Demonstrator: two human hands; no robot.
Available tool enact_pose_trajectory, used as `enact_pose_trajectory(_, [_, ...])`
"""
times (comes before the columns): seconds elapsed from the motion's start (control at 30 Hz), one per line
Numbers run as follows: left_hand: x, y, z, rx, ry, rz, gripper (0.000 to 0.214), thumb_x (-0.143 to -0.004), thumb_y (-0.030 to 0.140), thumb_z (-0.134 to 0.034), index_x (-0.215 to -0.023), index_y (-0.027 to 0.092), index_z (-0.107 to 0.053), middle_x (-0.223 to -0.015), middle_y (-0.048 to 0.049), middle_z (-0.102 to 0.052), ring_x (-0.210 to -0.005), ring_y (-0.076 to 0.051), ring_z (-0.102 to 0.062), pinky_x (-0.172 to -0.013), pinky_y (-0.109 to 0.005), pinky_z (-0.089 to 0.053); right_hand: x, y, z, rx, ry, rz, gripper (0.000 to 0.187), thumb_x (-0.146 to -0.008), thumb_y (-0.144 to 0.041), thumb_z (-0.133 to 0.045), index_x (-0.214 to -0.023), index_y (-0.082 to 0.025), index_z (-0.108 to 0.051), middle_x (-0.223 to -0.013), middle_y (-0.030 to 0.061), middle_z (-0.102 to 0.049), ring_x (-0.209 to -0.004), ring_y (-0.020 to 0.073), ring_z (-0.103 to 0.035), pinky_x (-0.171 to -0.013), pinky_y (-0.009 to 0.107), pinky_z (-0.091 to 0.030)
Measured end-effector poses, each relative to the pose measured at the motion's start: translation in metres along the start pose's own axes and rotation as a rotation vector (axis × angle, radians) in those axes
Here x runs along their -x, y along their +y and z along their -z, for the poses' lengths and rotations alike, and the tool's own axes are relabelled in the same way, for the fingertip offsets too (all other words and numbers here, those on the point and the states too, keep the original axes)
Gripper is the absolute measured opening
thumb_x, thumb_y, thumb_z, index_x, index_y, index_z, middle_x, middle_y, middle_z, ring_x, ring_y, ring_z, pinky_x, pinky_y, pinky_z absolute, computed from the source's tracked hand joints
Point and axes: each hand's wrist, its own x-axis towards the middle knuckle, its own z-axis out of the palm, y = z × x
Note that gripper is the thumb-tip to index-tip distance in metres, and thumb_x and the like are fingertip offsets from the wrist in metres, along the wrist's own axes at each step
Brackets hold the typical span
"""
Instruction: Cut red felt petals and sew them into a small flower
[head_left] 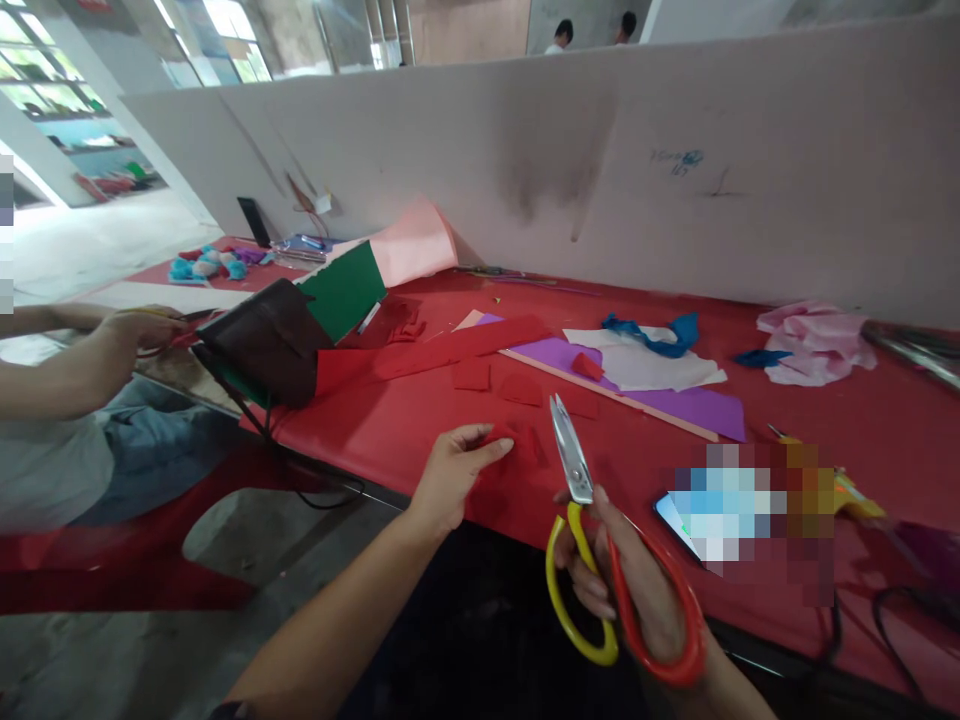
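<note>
My right hand (637, 585) grips a pair of scissors (574, 470) with one yellow and one red handle loop, blades closed and pointing up over the table's near edge. My left hand (454, 475) reaches onto the red table (420, 420), fingers pinched on a small red paper piece (517, 445). More small red cut pieces (495, 380) lie just beyond it. A long red strip (457, 345) stretches across the table towards the left.
A purple sheet (675, 400), white paper (637, 365), blue scraps and pink tissue (817, 340) lie to the right. A phone (675, 520) rests by my right hand. A green and pink roll (375, 265) and dark bag (266, 340) stand left, where another person's hand (142, 325) works.
</note>
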Motion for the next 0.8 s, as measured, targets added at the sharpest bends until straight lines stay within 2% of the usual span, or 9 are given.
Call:
enact_pose_trajectory(0.1, [0.011,0.005,0.002,-0.300,-0.108,-0.405,0.008,-0.074,0.022,-0.068,-0.077,0.023,-0.076,-0.100,-0.0079,-0.072,-0.105,-0.024,-0.060,-0.093,-0.039,-0.044,-0.004,-0.005,-0.014,-0.123,0.094,-0.004,0.049,-0.079,-0.061,-0.054,-0.101,-0.017,-0.053,-0.062,0.0043,-0.066,-0.045,0.0126,-0.057,-0.035,0.016,-0.036])
enact_pose_trajectory(0.2, [0.018,0.007,0.012,-0.610,-0.299,-0.825,0.017,-0.077,0.017,-0.066,-0.077,0.032,-0.076,-0.110,-0.0037,-0.069,-0.123,-0.025,-0.044,-0.102,-0.044,-0.035,-0.008,-0.004,-0.025,-0.172,0.175,0.129,0.046,-0.071,-0.048,-0.071,-0.104,-0.018,-0.056,-0.061,-0.0005,-0.065,-0.049,0.0148,-0.062,-0.045,0.022,-0.048])
enact_pose_trajectory(0.3, [0.022,0.004,0.020,-0.732,-0.356,-0.977,0.022,-0.074,0.019,-0.070,-0.084,0.039,-0.074,-0.117,-0.0002,-0.065,-0.126,-0.023,-0.040,-0.104,-0.045,-0.032,-0.008,-0.002,-0.031,-0.205,0.101,0.318,0.051,-0.062,-0.027,-0.081,-0.107,-0.020,-0.058,-0.078,0.0000,-0.070,-0.064,0.0175,-0.068,-0.062,0.029,-0.056])
enact_pose_trajectory(0.37, [0.026,-0.001,0.021,-0.641,-0.270,-0.808,0.031,-0.073,0.024,-0.072,-0.100,0.039,-0.070,-0.128,-0.0012,-0.057,-0.126,-0.024,-0.040,-0.104,-0.044,-0.032,-0.007,-0.002,-0.032,-0.190,0.093,0.380,0.053,-0.063,-0.023,-0.079,-0.111,-0.022,-0.056,-0.089,0.0017,-0.071,-0.078,0.0206,-0.070,-0.073,0.033,-0.056])
enact_pose_trajectory(0.47, [0.033,-0.009,0.018,-0.216,-0.134,-0.226,0.046,-0.076,0.042,-0.066,-0.119,0.027,-0.062,-0.129,-0.0107,-0.056,-0.114,-0.026,-0.052,-0.095,-0.041,-0.042,-0.007,0.002,-0.032,-0.076,0.162,0.434,0.056,-0.068,-0.026,-0.076,-0.119,-0.024,-0.051,-0.092,0.0021,-0.070,-0.080,0.0211,-0.069,-0.074,0.036,-0.057])
enact_pose_trajectory(0.57, [0.041,-0.016,0.011,0.175,-0.198,0.294,0.054,-0.080,0.060,-0.051,-0.104,0.016,-0.069,-0.108,-0.0153,-0.067,-0.093,-0.025,-0.063,-0.077,-0.035,-0.048,-0.011,0.007,-0.030,0.082,0.239,0.500,0.057,-0.071,-0.028,-0.073,-0.122,-0.025,-0.048,-0.093,0.0018,-0.068,-0.082,0.0198,-0.067,-0.076,0.035,-0.056])
enact_pose_trajectory(0.63, [0.047,-0.018,0.003,0.232,-0.184,0.373,0.043,-0.076,0.053,-0.061,-0.094,0.016,-0.072,-0.099,-0.0124,-0.070,-0.084,-0.021,-0.064,-0.072,-0.030,-0.047,-0.015,0.009,-0.030,0.225,0.304,0.558,0.054,-0.071,-0.028,-0.072,-0.119,-0.025,-0.049,-0.087,0.0002,-0.065,-0.078,0.0177,-0.065,-0.073,0.033,-0.055])
enact_pose_trajectory(0.73, [0.050,-0.019,-0.011,0.214,-0.050,0.288,0.024,-0.066,0.033,-0.077,-0.082,0.015,-0.074,-0.084,-0.0078,-0.073,-0.075,-0.016,-0.064,-0.071,-0.025,-0.046,-0.016,0.007,-0.034,0.385,0.379,0.634,0.048,-0.070,-0.029,-0.071,-0.114,-0.024,-0.052,-0.084,-0.0007,-0.060,-0.070,0.0147,-0.060,-0.064,0.028,-0.053])
enact_pose_trajectory(0.8, [0.049,-0.018,-0.016,0.250,0.012,0.273,0.023,-0.064,0.032,-0.079,-0.077,0.013,-0.073,-0.075,-0.0073,-0.073,-0.068,-0.015,-0.064,-0.070,-0.026,-0.047,-0.013,0.004,-0.035,0.411,0.383,0.628,0.048,-0.071,-0.033,-0.070,-0.115,-0.024,-0.052,-0.085,0.0000,-0.060,-0.064,0.0133,-0.058,-0.058,0.026,-0.052])
